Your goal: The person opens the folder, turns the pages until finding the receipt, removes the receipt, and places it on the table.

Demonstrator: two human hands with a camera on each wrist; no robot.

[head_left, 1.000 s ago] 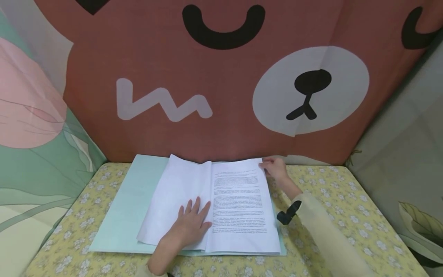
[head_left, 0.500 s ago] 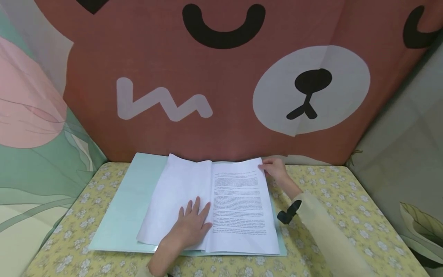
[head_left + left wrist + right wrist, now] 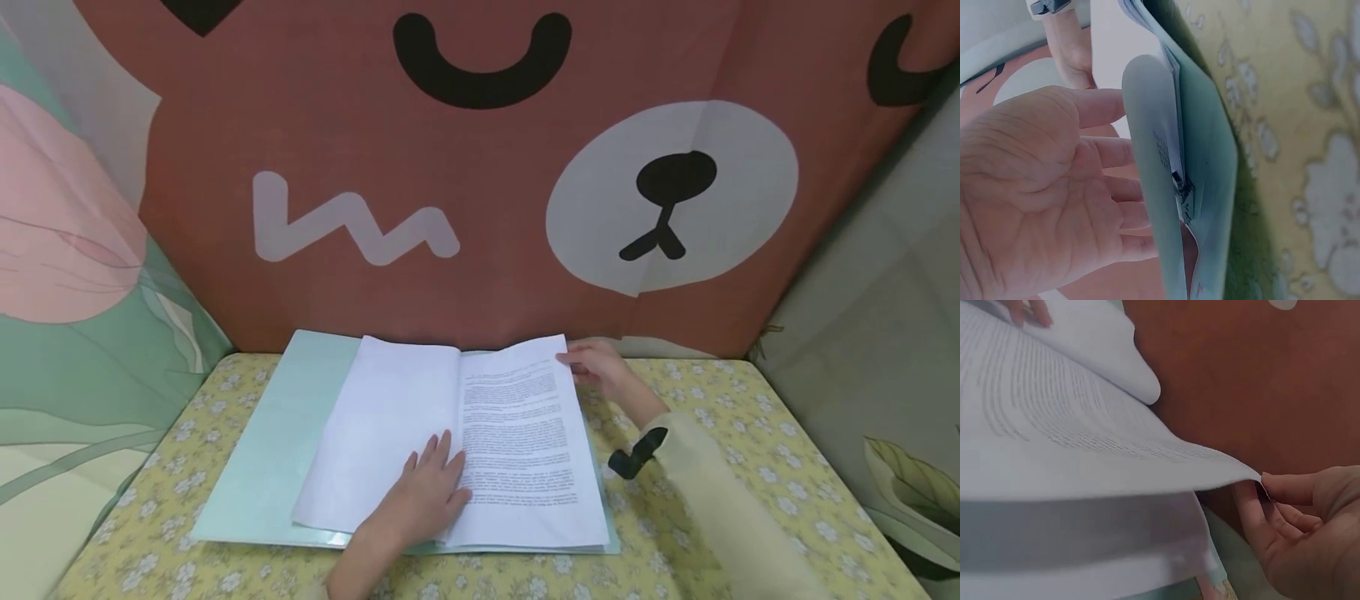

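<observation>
A pale green folder [image 3: 262,467] lies open, bearing a stack of white sheets. The blank back of a turned sheet [image 3: 367,417] covers its left part; a printed page [image 3: 513,450] faces up on the right. My left hand [image 3: 427,500] rests, fingers spread, beside the fold between the two. At the far right corner of the printed page, my right hand [image 3: 600,367] pinches the paper between thumb and fingers. The right wrist view shows that page edge raised above the sheets beneath [image 3: 1085,544]. A small dark fastener [image 3: 1180,184] shows inside the folder in the left wrist view.
A yellow floral cloth [image 3: 720,433] covers the table. A brown cloth backdrop [image 3: 487,292] with a cartoon bear rises directly behind the folder. Printed fabric hangs [image 3: 885,333] at the right and left sides too.
My left hand has shifted slightly right toward the fold. The pinched corner stands a little higher and further left, with my right hand on it. The turned sheet's top edge lies straighter.
</observation>
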